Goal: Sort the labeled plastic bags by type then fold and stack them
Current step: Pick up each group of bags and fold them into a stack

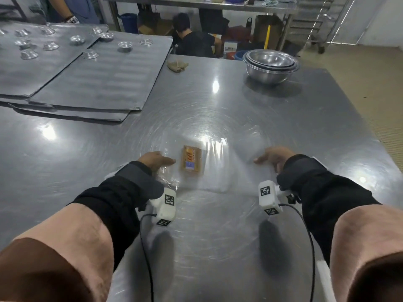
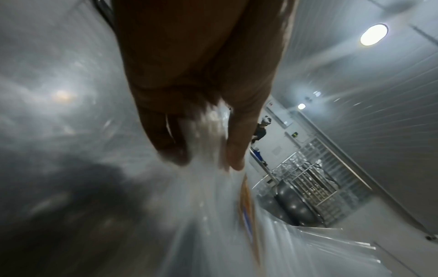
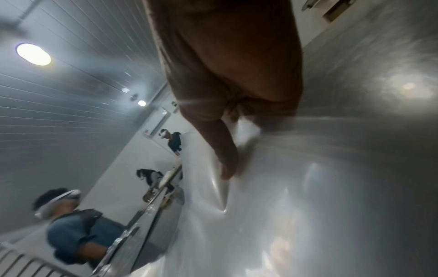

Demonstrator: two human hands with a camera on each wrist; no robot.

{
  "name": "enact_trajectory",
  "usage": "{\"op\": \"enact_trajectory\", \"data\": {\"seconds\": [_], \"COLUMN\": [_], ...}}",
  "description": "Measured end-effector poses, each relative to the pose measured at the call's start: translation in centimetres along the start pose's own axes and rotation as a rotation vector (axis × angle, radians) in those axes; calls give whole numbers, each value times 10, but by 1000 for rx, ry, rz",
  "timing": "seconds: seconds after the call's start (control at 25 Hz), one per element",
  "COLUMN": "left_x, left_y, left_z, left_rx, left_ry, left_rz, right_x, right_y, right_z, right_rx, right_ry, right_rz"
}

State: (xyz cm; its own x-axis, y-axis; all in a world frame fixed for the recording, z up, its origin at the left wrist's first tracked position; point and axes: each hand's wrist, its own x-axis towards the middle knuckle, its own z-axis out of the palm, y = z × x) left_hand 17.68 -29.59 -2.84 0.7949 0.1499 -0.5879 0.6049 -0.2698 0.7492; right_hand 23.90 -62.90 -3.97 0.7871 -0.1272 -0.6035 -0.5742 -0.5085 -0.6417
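Early yet, I judge — one clear labeled bag (image 1: 202,164) lies spread on the bench (image 1: 218,101), left hand (image 1: 156,161) pinching its left edge, right hand (image 1: 275,156) its right — no stack visible.

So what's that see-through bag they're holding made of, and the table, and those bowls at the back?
The bag looks like thin clear plastic film: glossy, wrinkled, the table showing through, with an orange printed label, perhaps paper. The table appears to be brushed stainless steel, with swirl marks and lamp reflections. The nested bowls look like polished steel too, shiny and mirror-like.
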Motion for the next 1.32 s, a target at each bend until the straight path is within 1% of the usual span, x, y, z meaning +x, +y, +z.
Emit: {"op": "enact_trajectory", "data": {"seconds": [0.04, 0.08, 0.12, 0.2, 0.24, 0.32, 0.4, 0.48, 0.56, 0.64, 0.76, 0.8, 0.88, 0.96, 1.0, 1.04, 1.08, 1.12, 1.16, 1.2, 1.24, 1.32], "left_x": [-2, -6, -11, -23, -30, -37, -39, -37, -36, -35, -38, -36, -36, -35, -34, -34, -35, -35, -36, -37, -39, -46], "left_y": [0, -1, 0, 2, 3, -1, -12, -27, -36, -40, -35, -34, -32, -35, -36, -37, -36, -36, -36, -35, -34, -33], "left_z": [-4, -7, -12, -21, -24, -31, -34, -35, -34, -32, -30, -31, -33, -35, -36, -36, -36, -36, -36, -36, -36, -36], "left_rx": [19, -10, -72, -230, -280, -330, -300, -256, -266, -321, -398, -407, -390, -355, -346, -347, -349, -345, -328, -289, -221, -33], "left_ry": [3, 23, 55, 163, 207, 262, 257, 197, 155, 177, 273, 279, 197, 93, 76, 83, 114, 162, 218, 276, 328, 403], "left_rz": [86, 184, 289, 481, 558, 642, 662, 663, 639, 640, 680, 699, 744, 774, 777, 778, 785, 801, 828, 860, 894, 946], "right_x": [-9, -15, -25, -47, -53, -62, -61, -58, -58, -58, -62, -62, -65, -66, -67, -68, -69, -68, -68, -67, -70, -71], "right_y": [-5, -7, -10, -15, -15, -12, -4, 5, 9, 9, 4, 2, 1, 2, 2, 1, 0, 0, -2, -2, -2, 0], "right_z": [0, -1, 0, 2, 4, 10, 19, 29, 39, 46, 50, 49, 47, 45, 46, 46, 46, 45, 44, 42, 41, 39], "right_rx": [3, 65, 187, 428, 502, 586, 626, 640, 679, 692, 739, 750, 691, 543, 483, 420, 333, 202, 53, -73, -157, -252], "right_ry": [-8, -17, -20, -36, -35, -27, -38, -51, -39, -8, 58, 80, 147, 301, 379, 451, 516, 576, 626, 669, 704, 785], "right_rz": [-75, -164, -267, -482, -576, -715, -746, -713, -679, -669, -670, -677, -697, -712, -750, -827, -933, -1044, -1123, -1157, -1154, -1120]}}
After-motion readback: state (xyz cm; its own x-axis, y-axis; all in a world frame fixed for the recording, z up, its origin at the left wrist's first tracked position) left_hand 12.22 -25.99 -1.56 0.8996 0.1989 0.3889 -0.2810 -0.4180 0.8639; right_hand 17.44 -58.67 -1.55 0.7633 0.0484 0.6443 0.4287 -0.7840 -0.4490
